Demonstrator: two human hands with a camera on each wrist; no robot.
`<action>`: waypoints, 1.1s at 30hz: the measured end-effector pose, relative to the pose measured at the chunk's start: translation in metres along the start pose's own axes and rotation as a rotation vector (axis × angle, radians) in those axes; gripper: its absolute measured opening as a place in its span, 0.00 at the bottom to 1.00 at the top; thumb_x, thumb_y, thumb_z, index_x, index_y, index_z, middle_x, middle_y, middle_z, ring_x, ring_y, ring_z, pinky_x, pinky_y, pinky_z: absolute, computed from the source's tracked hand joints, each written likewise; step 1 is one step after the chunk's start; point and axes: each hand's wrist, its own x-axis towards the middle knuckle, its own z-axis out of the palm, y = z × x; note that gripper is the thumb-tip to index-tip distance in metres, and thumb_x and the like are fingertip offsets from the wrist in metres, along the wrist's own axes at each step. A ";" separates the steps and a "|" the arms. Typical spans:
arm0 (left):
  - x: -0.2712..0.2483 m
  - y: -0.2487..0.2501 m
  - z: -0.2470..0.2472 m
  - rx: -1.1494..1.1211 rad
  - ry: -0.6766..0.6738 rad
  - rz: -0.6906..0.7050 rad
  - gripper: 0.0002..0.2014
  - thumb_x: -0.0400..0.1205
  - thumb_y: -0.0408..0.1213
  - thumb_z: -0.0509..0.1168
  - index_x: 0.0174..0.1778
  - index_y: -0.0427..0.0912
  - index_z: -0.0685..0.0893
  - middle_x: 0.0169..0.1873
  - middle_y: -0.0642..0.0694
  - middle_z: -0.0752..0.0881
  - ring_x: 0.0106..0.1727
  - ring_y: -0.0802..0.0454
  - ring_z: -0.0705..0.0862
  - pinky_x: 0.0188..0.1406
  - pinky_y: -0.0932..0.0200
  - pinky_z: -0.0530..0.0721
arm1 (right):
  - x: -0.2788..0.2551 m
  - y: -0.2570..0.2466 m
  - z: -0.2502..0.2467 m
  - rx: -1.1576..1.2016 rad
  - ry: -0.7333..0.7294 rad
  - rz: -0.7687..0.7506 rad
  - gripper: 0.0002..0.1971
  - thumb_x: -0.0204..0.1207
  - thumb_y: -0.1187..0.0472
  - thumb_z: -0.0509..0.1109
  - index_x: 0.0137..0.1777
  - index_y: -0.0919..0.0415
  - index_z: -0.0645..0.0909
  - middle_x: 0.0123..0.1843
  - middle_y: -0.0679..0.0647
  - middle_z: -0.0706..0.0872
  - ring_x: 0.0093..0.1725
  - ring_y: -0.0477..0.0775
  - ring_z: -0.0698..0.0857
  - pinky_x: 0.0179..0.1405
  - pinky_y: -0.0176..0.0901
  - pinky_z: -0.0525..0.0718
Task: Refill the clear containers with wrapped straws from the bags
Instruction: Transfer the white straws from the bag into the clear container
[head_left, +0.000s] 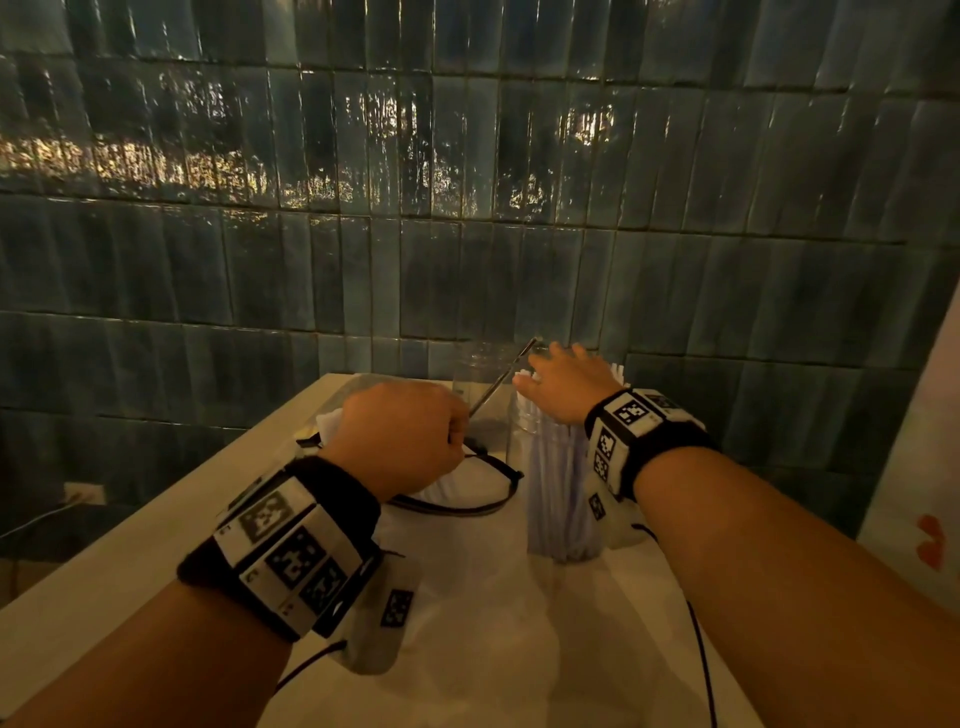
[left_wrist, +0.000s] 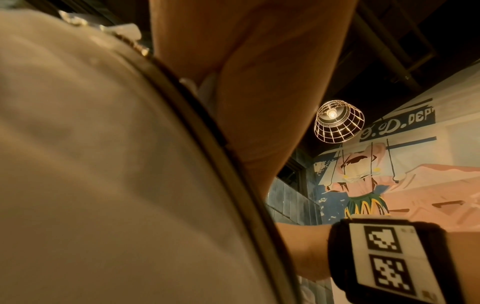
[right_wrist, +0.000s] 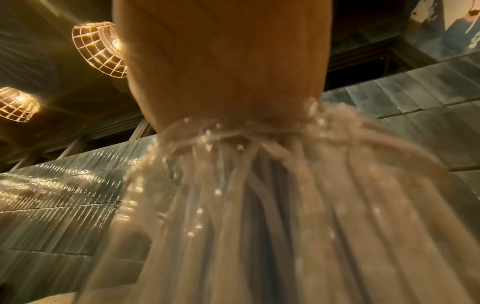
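Observation:
A tall clear container (head_left: 561, 499) packed with pale wrapped straws stands on the white counter (head_left: 156, 545). My right hand (head_left: 563, 384) lies flat on the straw tops, fingers spread; the right wrist view shows its palm (right_wrist: 221, 61) over the container (right_wrist: 259, 205). My left hand (head_left: 452, 428) is curled and pinches one thin dark straw (head_left: 506, 371), which slants up and right towards a second clear container (head_left: 475, 379) behind. Under that hand lies a white bag (head_left: 467, 493) with a black rim, with white straws inside. The left wrist view shows the bag (left_wrist: 103, 164) close up and my left hand (left_wrist: 259, 82).
A dark blue tiled wall (head_left: 467, 208) rises directly behind the containers. The counter's left edge runs diagonally, with a drop beyond it. Thin black cables (head_left: 701, 649) trail from both wrist straps. Wire cage lamps (left_wrist: 337, 123) hang overhead.

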 end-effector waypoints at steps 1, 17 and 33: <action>0.000 0.000 0.000 0.003 0.002 0.001 0.08 0.78 0.47 0.61 0.32 0.57 0.75 0.35 0.56 0.82 0.39 0.56 0.80 0.45 0.56 0.84 | 0.000 0.000 -0.001 -0.004 0.011 -0.024 0.29 0.81 0.38 0.44 0.74 0.53 0.70 0.77 0.62 0.69 0.75 0.65 0.69 0.71 0.64 0.70; 0.001 -0.001 -0.002 0.020 -0.037 -0.004 0.06 0.79 0.47 0.61 0.36 0.56 0.79 0.37 0.57 0.82 0.41 0.58 0.80 0.46 0.58 0.83 | -0.022 0.004 -0.002 0.348 0.304 -0.170 0.17 0.82 0.47 0.59 0.65 0.51 0.79 0.62 0.52 0.84 0.61 0.52 0.81 0.58 0.48 0.72; -0.005 0.007 -0.012 0.099 -0.058 -0.072 0.09 0.82 0.48 0.57 0.47 0.55 0.83 0.43 0.52 0.85 0.45 0.51 0.82 0.51 0.49 0.84 | -0.093 -0.068 -0.029 0.523 -0.118 -0.463 0.09 0.68 0.59 0.77 0.35 0.66 0.85 0.35 0.63 0.87 0.32 0.55 0.81 0.36 0.51 0.82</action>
